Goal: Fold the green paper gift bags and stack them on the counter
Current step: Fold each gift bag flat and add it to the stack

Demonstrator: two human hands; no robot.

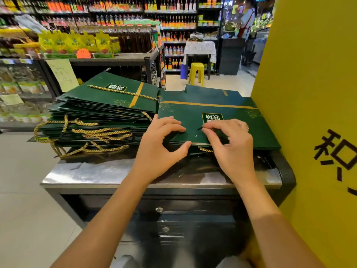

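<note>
A flat dark green gift bag (231, 120) with a gold stripe lies on top of a low pile on the steel counter (87, 173), right of centre. My left hand (162, 146) pinches its near edge, fingers on top and thumb beneath. My right hand (229, 144) pinches a thin dark cord end at the bag's near edge, beside a small punched hole (195, 135). To the left stands a tall stack of folded green bags (108, 113) with gold rope handles (87, 136) hanging over its near side.
A tall yellow panel (313, 113) with black characters closes off the right side. Dark drawers (164, 225) sit under the counter. Behind stand shop shelves of bottles (116, 35), a yellow stool (196, 72) in the aisle, and a person (247, 22) far back.
</note>
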